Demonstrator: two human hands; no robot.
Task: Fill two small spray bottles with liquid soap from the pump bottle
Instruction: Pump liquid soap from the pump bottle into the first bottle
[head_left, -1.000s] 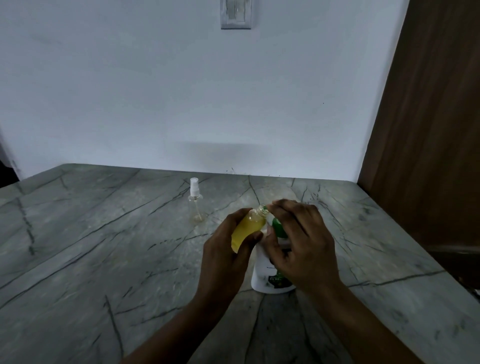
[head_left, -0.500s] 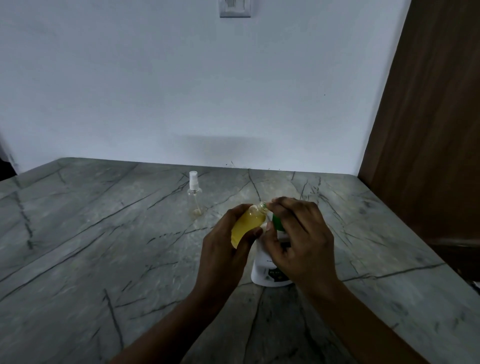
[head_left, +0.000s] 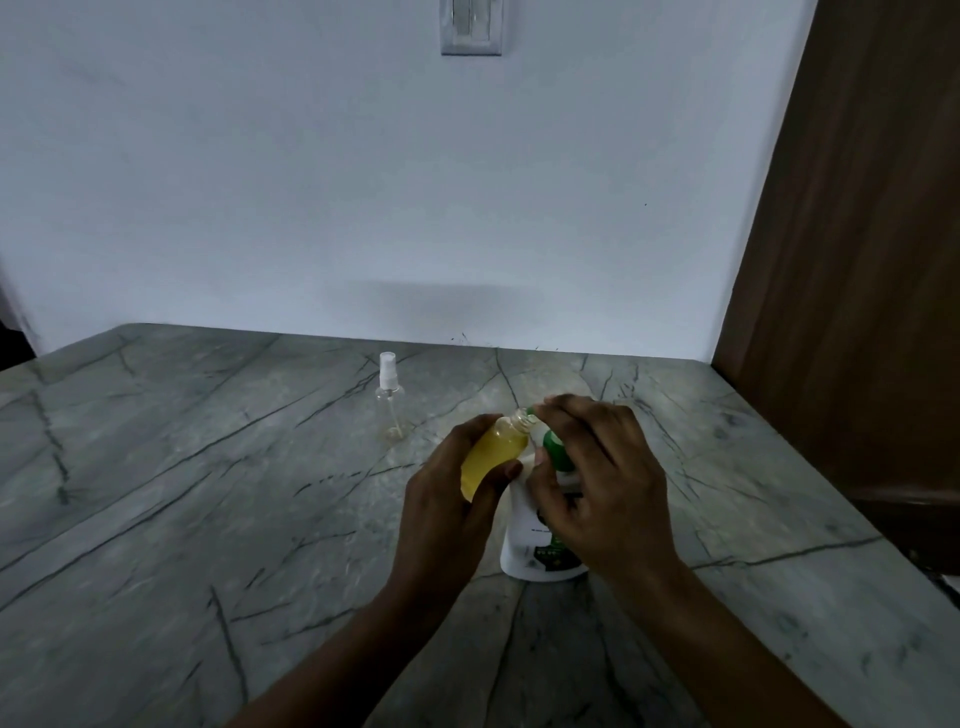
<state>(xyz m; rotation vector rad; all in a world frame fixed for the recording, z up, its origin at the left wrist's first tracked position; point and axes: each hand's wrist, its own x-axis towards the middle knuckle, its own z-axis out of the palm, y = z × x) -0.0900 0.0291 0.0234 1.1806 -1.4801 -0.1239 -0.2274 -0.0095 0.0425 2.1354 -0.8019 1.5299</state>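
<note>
My left hand (head_left: 447, 499) grips a small clear spray bottle (head_left: 493, 452) filled with yellow liquid; it is tilted, its uncapped neck against the green nozzle of the pump bottle. My right hand (head_left: 597, 478) lies over the green pump head (head_left: 555, 449) of the white pump bottle (head_left: 524, 551), fingers curled round it. The pump bottle stands on the marble table (head_left: 208, 493). A second small spray bottle (head_left: 389, 410), clear with its white sprayer on, stands upright farther back to the left, with a trace of liquid at its bottom.
A white wall runs along the table's far edge, with a switch plate (head_left: 471, 26) high up. A brown wooden door (head_left: 857, 260) borders the table on the right.
Both hands and the bottles keep the same pose. Only the camera view has shifted slightly.
</note>
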